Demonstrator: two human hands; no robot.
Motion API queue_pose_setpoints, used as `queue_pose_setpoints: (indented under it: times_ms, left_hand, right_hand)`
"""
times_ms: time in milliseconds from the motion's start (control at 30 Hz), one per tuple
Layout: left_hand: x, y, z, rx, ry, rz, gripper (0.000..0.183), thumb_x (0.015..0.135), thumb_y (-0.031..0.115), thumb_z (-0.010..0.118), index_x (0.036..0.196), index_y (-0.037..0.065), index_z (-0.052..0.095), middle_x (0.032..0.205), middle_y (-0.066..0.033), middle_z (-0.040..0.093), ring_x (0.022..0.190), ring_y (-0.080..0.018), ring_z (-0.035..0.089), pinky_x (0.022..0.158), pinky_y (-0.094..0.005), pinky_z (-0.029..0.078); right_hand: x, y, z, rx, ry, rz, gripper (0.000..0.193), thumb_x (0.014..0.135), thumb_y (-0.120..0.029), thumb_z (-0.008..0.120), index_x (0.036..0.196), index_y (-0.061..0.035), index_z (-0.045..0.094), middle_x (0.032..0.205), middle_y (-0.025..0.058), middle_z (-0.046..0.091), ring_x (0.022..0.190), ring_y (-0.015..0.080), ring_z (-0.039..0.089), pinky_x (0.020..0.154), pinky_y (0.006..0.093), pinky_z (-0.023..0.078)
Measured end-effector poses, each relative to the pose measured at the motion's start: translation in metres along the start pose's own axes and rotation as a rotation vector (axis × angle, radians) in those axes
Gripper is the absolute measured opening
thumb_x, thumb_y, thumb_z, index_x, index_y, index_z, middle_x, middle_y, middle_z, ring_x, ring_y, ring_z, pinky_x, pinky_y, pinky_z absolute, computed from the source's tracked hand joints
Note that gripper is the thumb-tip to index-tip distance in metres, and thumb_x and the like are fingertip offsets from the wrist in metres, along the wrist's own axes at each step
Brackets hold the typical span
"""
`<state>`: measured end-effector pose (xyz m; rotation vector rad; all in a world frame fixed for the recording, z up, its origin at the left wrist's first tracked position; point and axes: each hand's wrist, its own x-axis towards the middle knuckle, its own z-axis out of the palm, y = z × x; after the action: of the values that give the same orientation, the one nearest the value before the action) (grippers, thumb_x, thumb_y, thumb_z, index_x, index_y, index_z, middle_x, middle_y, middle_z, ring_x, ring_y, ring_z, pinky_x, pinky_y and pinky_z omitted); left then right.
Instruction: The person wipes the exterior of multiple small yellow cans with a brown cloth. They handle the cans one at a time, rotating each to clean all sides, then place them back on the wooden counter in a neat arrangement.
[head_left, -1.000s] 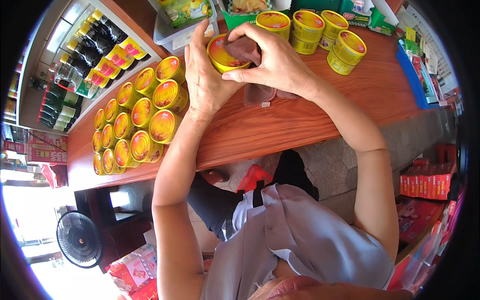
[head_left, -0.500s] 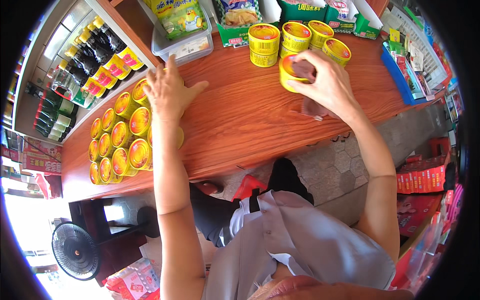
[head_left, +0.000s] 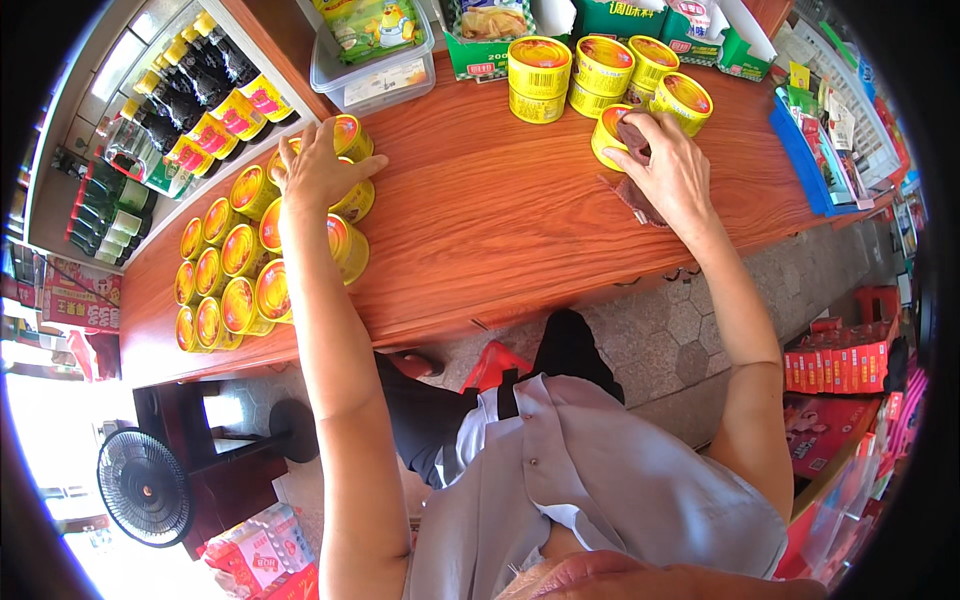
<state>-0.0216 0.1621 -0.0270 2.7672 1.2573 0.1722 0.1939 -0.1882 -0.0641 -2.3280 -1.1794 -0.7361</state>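
My right hand [head_left: 668, 170] grips a short round yellow can [head_left: 606, 133] with an orange-red lid, thumb and fingers at its rim. A dark brown cloth [head_left: 634, 200] is bunched under those fingers and trails onto the wooden counter. Just behind stand several matching yellow cans [head_left: 540, 72], some stacked two high. On the left, my left hand [head_left: 322, 172] reaches over a large group of the same cans [head_left: 240, 250], set close together in rows. Its fingers are spread over the far end of the group, and the thumb points right. The hand and forearm hide some cans.
A clear plastic tub [head_left: 385, 80] and green boxes of packets [head_left: 480, 55] line the back of the counter [head_left: 470, 220]. A blue tray [head_left: 815, 165] of packets stands at the right. Bottles [head_left: 215, 100] fill the left shelf. A black fan [head_left: 147, 487] stands lower left.
My right hand has moved the can slightly right and back, closer to the stacked cans. My left hand has come a little nearer and lower over the left group. The view has shifted slightly.
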Motion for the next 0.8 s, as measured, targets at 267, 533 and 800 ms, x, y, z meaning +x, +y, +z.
queue_pose_setpoints:
  times_ms: [267, 533, 800]
  left_hand:
    - [-0.009, 0.007, 0.002, 0.02, 0.017, 0.07, 0.105, 0.065, 0.061, 0.087, 0.152, 0.018, 0.047, 0.159, -0.014, 0.044, 0.155, -0.0412, 0.022, 0.121, -0.0663, 0.024]
    - [-0.012, 0.009, -0.002, -0.127, -0.002, 0.314, 0.108, 0.063, 0.057, 0.089, 0.151, 0.011, 0.047, 0.153, -0.0162, 0.05, 0.141, -0.032, 0.049, 0.118, -0.0499, 0.038]
    - [-0.023, 0.047, 0.005, -0.397, 0.165, 0.451, 0.128, 0.061, 0.029, 0.097, 0.161, 0.004, 0.021, 0.156, -0.0246, 0.041, 0.145, -0.0372, 0.043, 0.117, -0.0424, 0.041]
  right_hand:
    - [0.001, -0.043, -0.037, 0.108, 0.245, -0.167, 0.036, 0.082, -0.033, 0.085, 0.105, -0.009, 0.072, 0.106, 0.0057, 0.066, 0.088, 0.025, 0.072, 0.068, 0.0373, 0.061]
    - [0.04, -0.103, 0.001, 0.358, -0.113, -0.378, 0.028, 0.088, -0.031, 0.08, 0.096, -0.0062, 0.069, 0.096, 0.0079, 0.061, 0.079, 0.0251, 0.068, 0.061, 0.0405, 0.057]
    - [0.066, -0.102, 0.074, 0.448, -0.236, -0.445, 0.04, 0.089, -0.03, 0.077, 0.116, -0.0012, 0.07, 0.107, 0.0159, 0.06, 0.095, 0.034, 0.068, 0.077, 0.0445, 0.059]
